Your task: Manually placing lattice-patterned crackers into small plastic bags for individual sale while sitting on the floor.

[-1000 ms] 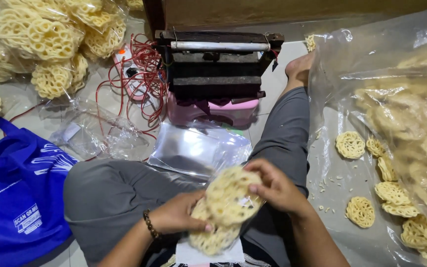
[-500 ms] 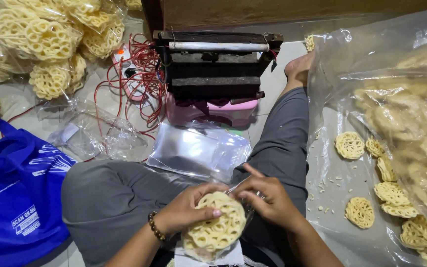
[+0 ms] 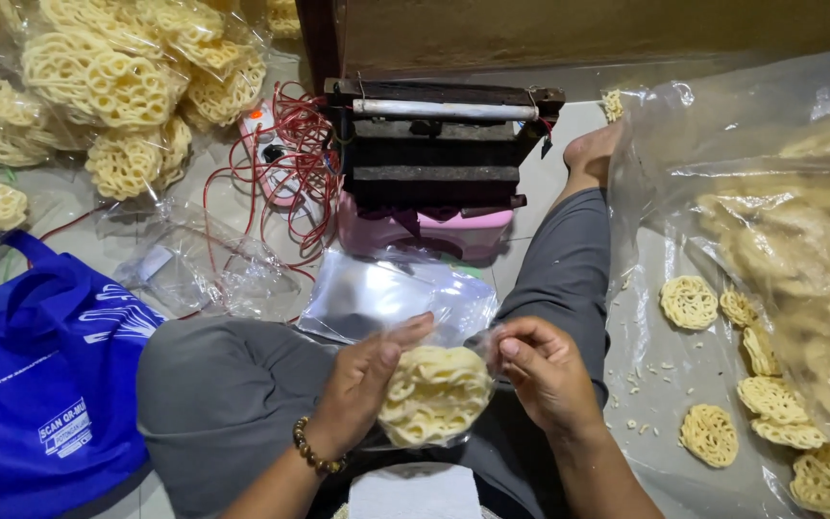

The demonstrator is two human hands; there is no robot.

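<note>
To the right of the hands, the big clear sack of crackers (image 3: 780, 250) spills loose rounds onto the plastic sheet by the right wrist, much as it did a second ago; to the left of the left forearm sits the blue bag (image 3: 45, 375), and up beyond it the heap of filled packets (image 3: 117, 86) is unchanged. Straight ahead of the hands, past the knees, the dark sealer (image 3: 439, 144) rests on its pink stool with red wires (image 3: 285, 159) trailing to its left, and just in front of the fingertips lies the flat stack of empty bags (image 3: 386, 293). The change is between the hands: a second ago the crackers stood fanned and half out of the small bag, and now they sit gathered as one neat stack (image 3: 434, 394) inside the small clear bag (image 3: 468, 351), held over the lap. The left hand (image 3: 362, 384) cups the stack from its left, fingers loosely curled with the thumb across the top. The right hand (image 3: 549, 375) has shifted to the bag's upper right edge and pinches the plastic there, though the film is hard to make out. The packet looks filled and its mouth gathered.
</note>
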